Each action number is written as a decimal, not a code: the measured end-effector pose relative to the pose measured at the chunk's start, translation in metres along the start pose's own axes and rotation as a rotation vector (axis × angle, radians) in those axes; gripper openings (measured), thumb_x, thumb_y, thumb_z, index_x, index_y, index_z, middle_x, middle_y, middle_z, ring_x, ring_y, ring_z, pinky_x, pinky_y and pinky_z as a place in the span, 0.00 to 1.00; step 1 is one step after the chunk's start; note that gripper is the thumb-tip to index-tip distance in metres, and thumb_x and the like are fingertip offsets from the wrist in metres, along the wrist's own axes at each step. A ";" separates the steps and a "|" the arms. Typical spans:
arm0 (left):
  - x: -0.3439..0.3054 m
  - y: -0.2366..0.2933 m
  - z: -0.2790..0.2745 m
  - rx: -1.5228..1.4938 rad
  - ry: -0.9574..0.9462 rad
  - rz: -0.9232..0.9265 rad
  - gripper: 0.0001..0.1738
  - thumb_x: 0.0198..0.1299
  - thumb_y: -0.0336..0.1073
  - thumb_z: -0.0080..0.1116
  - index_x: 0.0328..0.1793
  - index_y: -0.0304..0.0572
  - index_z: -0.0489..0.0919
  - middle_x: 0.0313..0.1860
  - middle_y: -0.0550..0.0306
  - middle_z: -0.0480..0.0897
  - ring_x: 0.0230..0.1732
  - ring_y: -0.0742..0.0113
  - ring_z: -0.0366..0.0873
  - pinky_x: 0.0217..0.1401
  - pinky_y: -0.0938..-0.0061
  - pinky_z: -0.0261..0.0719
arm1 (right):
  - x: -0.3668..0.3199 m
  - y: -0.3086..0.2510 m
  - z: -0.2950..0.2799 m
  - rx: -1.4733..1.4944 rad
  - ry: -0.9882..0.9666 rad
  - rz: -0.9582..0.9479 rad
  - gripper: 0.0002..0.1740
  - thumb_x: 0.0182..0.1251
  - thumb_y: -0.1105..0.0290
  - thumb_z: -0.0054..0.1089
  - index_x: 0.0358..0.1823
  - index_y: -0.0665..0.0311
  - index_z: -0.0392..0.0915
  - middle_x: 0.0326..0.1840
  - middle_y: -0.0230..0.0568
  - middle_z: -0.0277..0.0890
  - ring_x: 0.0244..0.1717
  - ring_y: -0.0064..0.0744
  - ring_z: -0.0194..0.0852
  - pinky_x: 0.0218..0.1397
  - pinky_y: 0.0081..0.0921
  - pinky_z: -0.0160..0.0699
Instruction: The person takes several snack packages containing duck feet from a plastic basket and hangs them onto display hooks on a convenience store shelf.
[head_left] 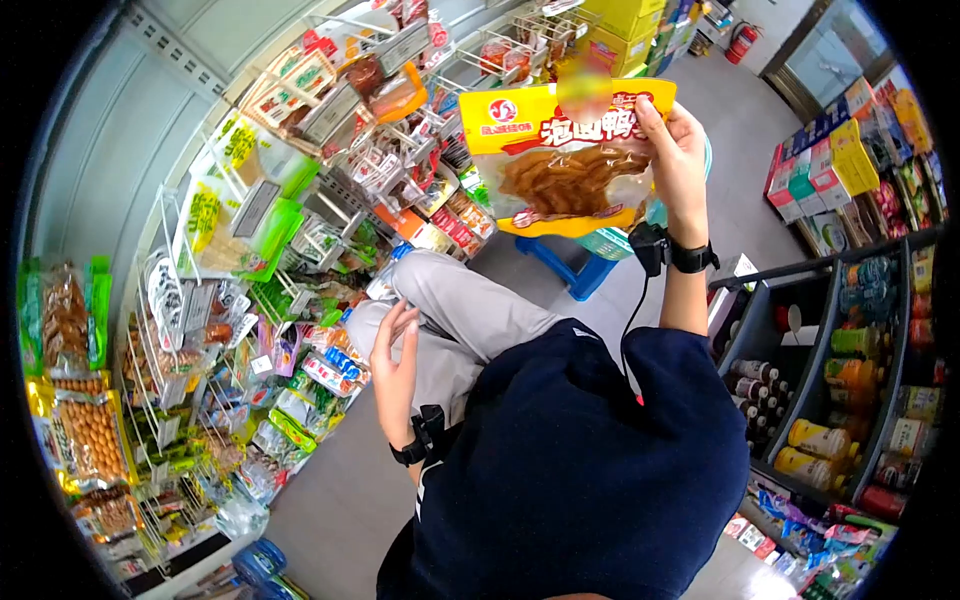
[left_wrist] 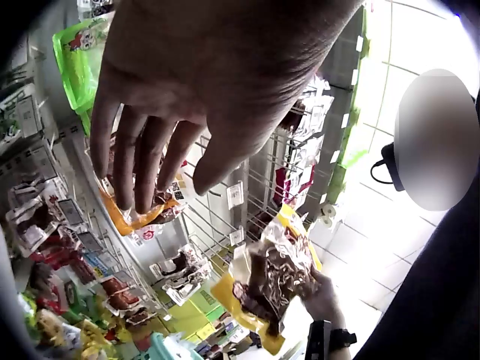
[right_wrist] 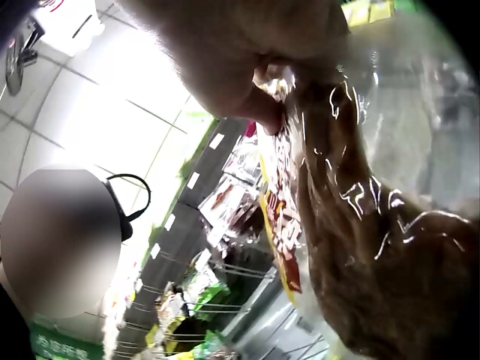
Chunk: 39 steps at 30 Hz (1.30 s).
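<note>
A yellow and clear vacuum-packed food bag [head_left: 560,160], with brown meat pieces showing through its window, is held up by my right hand [head_left: 682,165]. The thumb lies over the bag's right edge and the fingers are behind it. In the right wrist view the glossy brown contents [right_wrist: 375,247] fill the right side, close to the thumb. My left hand [head_left: 393,365] is held over the grey trousers with relaxed fingers and nothing in it. In the left wrist view the left hand [left_wrist: 187,97] spreads across the top, with hanging snack packs behind it.
A wire rack of hanging packaged snacks [head_left: 240,220] runs along the left. A blue stool [head_left: 572,268] stands on the floor ahead. On the right is a dark shelf [head_left: 800,330] with bottles and jars. Stacked cartons [head_left: 825,165] and a red fire extinguisher [head_left: 742,42] are farther back.
</note>
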<state>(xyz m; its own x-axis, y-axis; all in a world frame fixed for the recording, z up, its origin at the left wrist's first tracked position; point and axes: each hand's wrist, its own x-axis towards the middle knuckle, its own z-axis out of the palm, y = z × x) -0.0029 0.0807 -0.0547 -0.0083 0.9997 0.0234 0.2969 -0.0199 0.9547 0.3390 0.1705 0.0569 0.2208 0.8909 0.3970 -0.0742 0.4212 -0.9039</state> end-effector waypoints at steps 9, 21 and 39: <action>0.018 0.050 -0.002 -0.142 0.101 0.276 0.31 0.49 0.29 0.58 0.60 0.32 0.63 0.51 0.47 0.73 0.56 0.63 0.67 0.60 0.71 0.60 | -0.009 -0.005 0.081 0.365 -0.204 0.150 0.14 0.64 0.69 0.48 0.45 0.73 0.68 0.40 0.41 0.75 0.35 0.23 0.76 0.38 0.20 0.78; -0.011 0.069 -0.033 -0.311 0.350 0.163 0.20 0.49 0.25 0.59 0.50 0.30 0.70 0.37 0.54 0.78 0.38 0.71 0.77 0.42 0.80 0.72 | -0.009 -0.020 0.161 0.528 -0.360 0.259 0.13 0.63 0.70 0.46 0.45 0.73 0.68 0.39 0.45 0.75 0.35 0.27 0.78 0.31 0.18 0.81; -0.023 0.082 -0.062 -0.531 0.630 0.322 0.18 0.52 0.32 0.59 0.48 0.31 0.71 0.39 0.55 0.78 0.37 0.75 0.74 0.41 0.83 0.70 | -0.021 -0.003 0.181 0.481 -0.766 0.344 0.21 0.66 0.65 0.43 0.55 0.71 0.62 0.46 0.44 0.73 0.43 0.34 0.75 0.44 0.27 0.76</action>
<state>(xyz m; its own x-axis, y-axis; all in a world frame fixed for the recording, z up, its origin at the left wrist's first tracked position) -0.0373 0.0550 0.0415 -0.5719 0.7536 0.3241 -0.1062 -0.4597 0.8817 0.1586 0.1817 0.0799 -0.5685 0.7760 0.2731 -0.4444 -0.0103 -0.8958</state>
